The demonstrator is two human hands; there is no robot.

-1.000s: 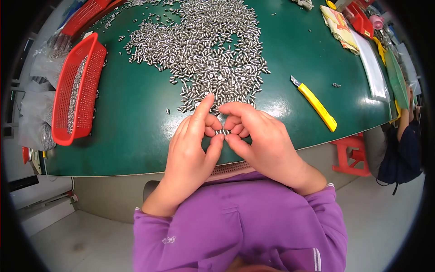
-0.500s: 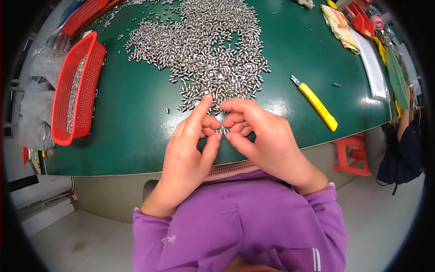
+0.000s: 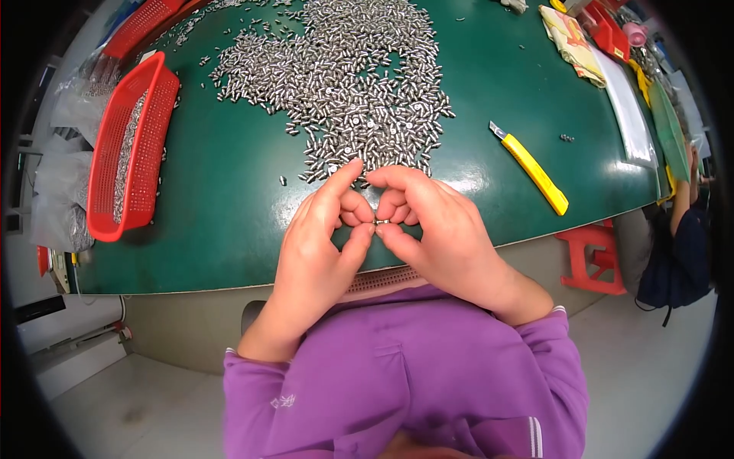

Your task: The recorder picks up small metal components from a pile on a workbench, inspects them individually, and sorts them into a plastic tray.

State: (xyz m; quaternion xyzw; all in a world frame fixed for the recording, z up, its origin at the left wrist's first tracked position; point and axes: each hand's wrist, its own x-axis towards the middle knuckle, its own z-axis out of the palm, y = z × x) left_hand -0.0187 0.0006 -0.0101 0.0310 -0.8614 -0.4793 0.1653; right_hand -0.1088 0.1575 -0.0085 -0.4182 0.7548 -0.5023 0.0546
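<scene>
Fingertips nearly meet at the table's near edge, around a small shiny metal part (image 3: 382, 222). My left hand (image 3: 312, 239) pinches one end with thumb and fingers, its index finger raised away. From the other side my right hand (image 3: 447, 229) closes thumb and fingers on the same part, its index finger arched over. The part lies roughly level between the two pinches, mostly covered by the fingertips. Just beyond the hands spreads a large heap of small silvery metal parts (image 3: 367, 99), short and cylindrical with tapered ends.
A red perforated basket (image 3: 153, 138) with metal parts stands at the left, beside clear plastic bags (image 3: 57, 191). To the right lies a yellow utility knife (image 3: 539, 177), blade exposed. A folded cloth (image 3: 572, 46) is at the far right; a red stool (image 3: 589, 260) stands below the table edge.
The fingertips have shifted slightly, and a metal part now shows level between the two hands. The view has moved a little; the heap and knife lie as before.
</scene>
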